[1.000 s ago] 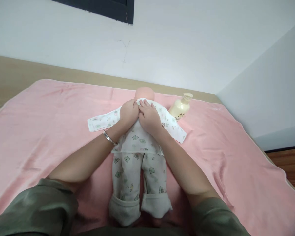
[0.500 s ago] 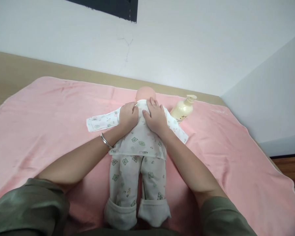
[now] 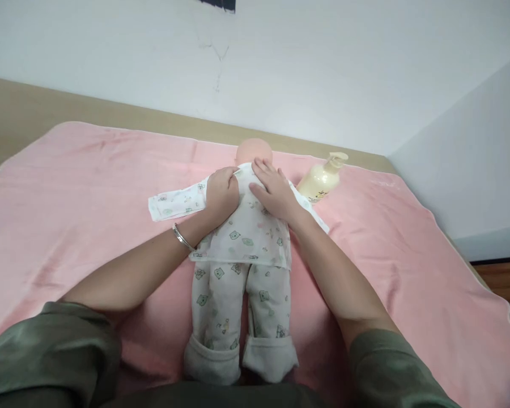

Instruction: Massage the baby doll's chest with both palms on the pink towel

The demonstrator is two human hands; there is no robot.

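A baby doll (image 3: 254,149) with a bare round head lies stretched out, its head away from me; no face shows. It is dressed in a white printed top (image 3: 242,241) and matching trousers (image 3: 225,306) with turned-up cuffs. My left hand (image 3: 223,195) is closed round the doll's shoulder on the left, its fingertips partly hidden. On the upper part of the top, by the neck, my right hand (image 3: 276,192) lies flat with fingers stretched out. The doll's sleeves spread to both sides, looking flat towards the ends.
Just right of the doll, a cream pump bottle (image 3: 321,180) leans over near the sleeve. Beneath everything spreads a pink blanket (image 3: 89,187) on a wooden surface (image 3: 34,102). A white wall (image 3: 301,73) rises behind, and another meets it on the right.
The whole scene sits slightly higher in view. My right hand has shifted a little to the right on the doll's top. My left hand keeps its place at the shoulder.
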